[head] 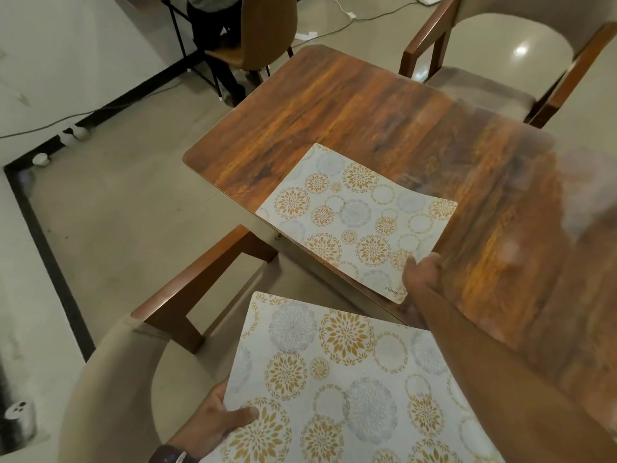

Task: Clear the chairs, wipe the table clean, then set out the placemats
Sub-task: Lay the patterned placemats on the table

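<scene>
We had one mat [357,218] flat on the table [350,105], at its near-left edge, our right hand [421,272] pinching the mat's near corner. Our left hand [217,419] gripped a second mat [347,382] off the table's near side. They looked light, thin, bendy; best held by an edge.

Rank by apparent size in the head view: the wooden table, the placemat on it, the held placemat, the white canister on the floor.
1. Brown wooden table.
2-3. Floral held placemat looks bigger than the floral placemat on the table, but nearness makes this unsure.
4. White floor canister.
</scene>
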